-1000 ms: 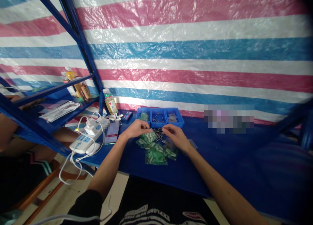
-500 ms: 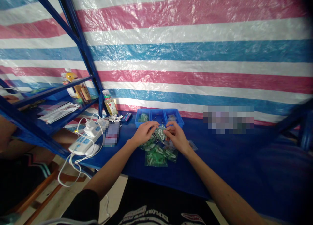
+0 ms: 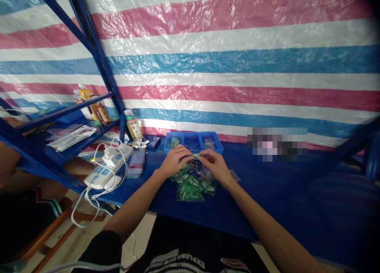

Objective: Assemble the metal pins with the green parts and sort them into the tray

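Note:
Both my hands meet over a heap of small green packets (image 3: pixel 190 186) on the blue table (image 3: pixel 267 193). My left hand (image 3: pixel 175 161) and my right hand (image 3: pixel 215 165) pinch opposite ends of one small green bag (image 3: pixel 196 157) held just above the heap. Loose dark metal pins (image 3: pixel 194 167) lie under the bag between my hands. A blue three-compartment tray (image 3: pixel 192 141) stands right behind my fingers, with green packets in its left cell and dark pins in the middle cell.
A white power strip (image 3: pixel 103 172) with looping cables lies at the table's left end, a small bottle (image 3: pixel 133 126) behind it. A blue shelf frame (image 3: pixel 97 55) with bottles and papers rises on the left. A striped tarp hangs behind. Another person's arm shows at far left.
My hands came together over the heap and lifted a small green bag between them; it now sits slightly lower than half a second ago.

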Motion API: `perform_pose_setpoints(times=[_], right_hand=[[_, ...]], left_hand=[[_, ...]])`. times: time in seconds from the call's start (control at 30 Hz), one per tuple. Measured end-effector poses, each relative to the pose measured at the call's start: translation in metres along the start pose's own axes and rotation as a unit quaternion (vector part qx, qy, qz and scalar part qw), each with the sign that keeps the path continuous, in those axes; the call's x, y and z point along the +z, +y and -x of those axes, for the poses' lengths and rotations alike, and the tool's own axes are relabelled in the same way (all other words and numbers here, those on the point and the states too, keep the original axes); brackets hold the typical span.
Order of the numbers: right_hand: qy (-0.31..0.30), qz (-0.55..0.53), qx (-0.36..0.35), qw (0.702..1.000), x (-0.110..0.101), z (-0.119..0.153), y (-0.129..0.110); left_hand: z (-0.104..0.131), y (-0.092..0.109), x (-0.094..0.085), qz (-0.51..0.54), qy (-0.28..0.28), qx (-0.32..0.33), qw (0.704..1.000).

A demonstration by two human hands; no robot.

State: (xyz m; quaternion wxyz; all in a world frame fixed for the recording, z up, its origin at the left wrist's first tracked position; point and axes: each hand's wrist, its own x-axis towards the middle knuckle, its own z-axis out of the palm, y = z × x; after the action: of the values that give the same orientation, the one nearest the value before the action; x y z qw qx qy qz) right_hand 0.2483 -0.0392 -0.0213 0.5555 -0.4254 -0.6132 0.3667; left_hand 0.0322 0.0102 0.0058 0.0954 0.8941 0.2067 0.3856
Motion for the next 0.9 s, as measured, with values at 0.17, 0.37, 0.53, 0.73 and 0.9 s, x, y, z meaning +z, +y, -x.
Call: perform_pose_setpoints(times=[0.17,0.37,0.53,0.73,0.9], right_hand=[[-0.033,0.016,0.023,0.999,-0.0005,0.0009,0.0035],[-0.012,-0.039,0.053,0.998,0.0042,0.0019,0.0022],[0.010,-0.039,0.045,0.998,0.0009,0.0006,0.0002],[-0.013,-0.061,0.043,0.997,-0.0013,-0.0021,0.0012],[-0.012,-0.009,0.034,0.999,-0.0013,-0.0008,0.0014]], left_hand=[[0.0045,-0.0010,0.0068,0.015,-0.007,-0.081,0.997],[0.0043,0.0035,0.0060,0.028,-0.010,-0.067,0.997],[0.0021,0.0040,0.0045,0.026,-0.032,-0.038,0.998],[0.0028,-0.0003,0.0039,0.020,-0.029,-0.048,0.998],[0.0000,0.0020,0.0003,0.003,-0.029,-0.044,0.999]])
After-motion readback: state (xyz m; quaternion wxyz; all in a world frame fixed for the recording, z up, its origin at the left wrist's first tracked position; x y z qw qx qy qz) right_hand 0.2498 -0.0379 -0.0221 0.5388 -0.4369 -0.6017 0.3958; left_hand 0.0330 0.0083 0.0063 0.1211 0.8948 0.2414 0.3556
